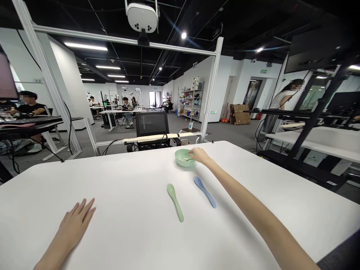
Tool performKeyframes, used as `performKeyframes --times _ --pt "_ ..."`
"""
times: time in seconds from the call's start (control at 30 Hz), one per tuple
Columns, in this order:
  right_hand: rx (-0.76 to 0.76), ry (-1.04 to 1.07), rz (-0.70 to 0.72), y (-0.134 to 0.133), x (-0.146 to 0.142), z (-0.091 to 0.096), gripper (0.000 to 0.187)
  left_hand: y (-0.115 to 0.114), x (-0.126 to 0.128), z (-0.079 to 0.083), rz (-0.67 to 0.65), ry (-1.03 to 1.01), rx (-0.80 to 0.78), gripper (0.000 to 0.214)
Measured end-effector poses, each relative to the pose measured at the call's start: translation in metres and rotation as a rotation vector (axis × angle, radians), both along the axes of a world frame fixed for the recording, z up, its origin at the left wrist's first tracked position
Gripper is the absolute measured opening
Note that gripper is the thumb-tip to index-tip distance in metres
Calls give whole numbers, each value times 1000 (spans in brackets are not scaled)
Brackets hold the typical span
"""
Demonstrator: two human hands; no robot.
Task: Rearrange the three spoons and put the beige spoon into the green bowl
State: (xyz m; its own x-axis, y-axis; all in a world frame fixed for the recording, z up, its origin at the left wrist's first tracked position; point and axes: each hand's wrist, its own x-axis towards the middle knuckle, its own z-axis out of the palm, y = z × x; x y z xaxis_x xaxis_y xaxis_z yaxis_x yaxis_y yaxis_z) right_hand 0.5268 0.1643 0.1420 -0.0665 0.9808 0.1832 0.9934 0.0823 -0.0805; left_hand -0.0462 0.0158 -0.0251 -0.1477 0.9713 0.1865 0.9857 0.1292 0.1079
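Note:
At the far side of the white table (118, 210), my right hand (199, 155) reaches over the right rim of a light green bowl (181, 162). Its fingers are pinched together there. Under them, inside the bowl, shows part of a pale green spoon (189, 160); the hand covers its other end. Nearer to me lie a green spoon (175, 202) and, to its right, a blue spoon (205, 192), both with their bowl ends pointing away. My left hand (75, 221) rests flat on the table at the left, fingers stretched out, holding nothing.
Beyond the far table edge stands a black mesh chair (152, 125) behind a metal frame (212, 86) with a white device (142, 17) on top. Desks and several people are farther back. A black stand (312, 112) and another white table (315, 140) are at the right.

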Motion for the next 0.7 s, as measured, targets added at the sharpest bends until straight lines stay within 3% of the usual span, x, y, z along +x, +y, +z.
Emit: performKeyframes --times 0.1,0.2,0.33,0.43,0.7 --pt "134 31 7 -35 19 -10 41 1 -1 -2 -2 -8 8 77" --pt "245 107 30 -72 41 -40 41 2 -2 -4 -3 -18 17 81" --pt "196 177 29 -108 66 -92 41 1 -2 -4 -5 -30 26 81" --pt "131 213 19 -121 76 -117 42 1 -2 -4 -4 -31 19 81" --pt "112 238 12 -120 75 -128 40 3 -7 -6 7 -5 -15 78"
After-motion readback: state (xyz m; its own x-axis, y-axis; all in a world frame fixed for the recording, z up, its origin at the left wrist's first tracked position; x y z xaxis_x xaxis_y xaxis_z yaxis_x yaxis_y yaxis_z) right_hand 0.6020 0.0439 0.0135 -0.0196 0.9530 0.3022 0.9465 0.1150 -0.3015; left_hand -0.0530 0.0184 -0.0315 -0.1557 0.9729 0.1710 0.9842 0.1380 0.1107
